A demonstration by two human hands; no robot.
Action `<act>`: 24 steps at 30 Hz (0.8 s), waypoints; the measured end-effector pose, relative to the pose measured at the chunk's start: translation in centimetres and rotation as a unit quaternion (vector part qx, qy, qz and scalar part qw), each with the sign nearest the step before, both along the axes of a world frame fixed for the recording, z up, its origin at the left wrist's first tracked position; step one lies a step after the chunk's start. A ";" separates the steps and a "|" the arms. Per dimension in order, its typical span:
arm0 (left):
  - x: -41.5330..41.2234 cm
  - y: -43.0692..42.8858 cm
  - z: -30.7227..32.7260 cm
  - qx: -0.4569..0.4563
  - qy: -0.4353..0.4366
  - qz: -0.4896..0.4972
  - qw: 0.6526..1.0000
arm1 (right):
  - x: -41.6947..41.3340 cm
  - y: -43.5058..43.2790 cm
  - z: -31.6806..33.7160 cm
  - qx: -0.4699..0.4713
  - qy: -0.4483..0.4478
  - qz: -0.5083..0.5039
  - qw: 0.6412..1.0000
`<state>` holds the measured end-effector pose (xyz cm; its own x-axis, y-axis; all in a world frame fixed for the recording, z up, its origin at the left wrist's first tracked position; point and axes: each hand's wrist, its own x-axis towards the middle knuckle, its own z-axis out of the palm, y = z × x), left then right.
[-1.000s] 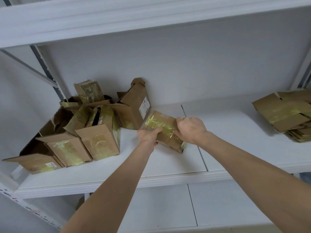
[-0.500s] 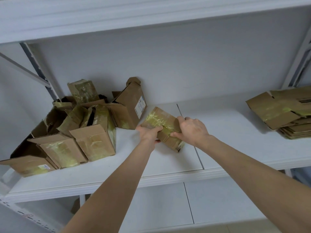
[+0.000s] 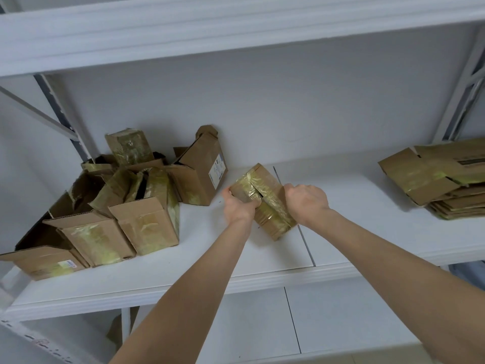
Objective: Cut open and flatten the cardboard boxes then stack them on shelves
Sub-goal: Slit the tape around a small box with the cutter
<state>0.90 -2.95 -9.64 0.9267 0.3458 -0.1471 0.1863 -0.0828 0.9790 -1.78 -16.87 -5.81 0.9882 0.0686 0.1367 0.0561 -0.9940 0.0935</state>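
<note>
**Both hands grip a taped box on the shelf**

The left hand (image 3: 240, 206) has its fingers curled round the near left end of the box (image 3: 270, 211). The right hand (image 3: 305, 203) clamps the box's right side, knuckles up. The box is small and brown, wrapped in shiny yellowish tape, and it sits tilted between the two hands. Its lower corner is at the shelf (image 3: 367, 232), just left of the seam (image 3: 307, 240) between two shelf boards. A dark slit shows in the taped top face, by the left fingers.

To the left, near the box but apart from it, is a pile (image 3: 126, 206) of opened boxes, flaps up and taped. The one nearest the back wall carries a white label (image 3: 217, 169). At the far right of the same shelf lies a stack (image 3: 441, 179) of flattened boxes, well apart from the hands. An upper shelf (image 3: 236, 30) runs overhead, and a lower shelf (image 3: 262, 324) shows beneath the forearms.
</note>
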 end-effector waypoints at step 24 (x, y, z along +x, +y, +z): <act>0.0 1.3 1.3 0.230 -0.099 -0.121 0.960 | 0.1 -0.6 0.0 0.370 0.022 -0.014 0.929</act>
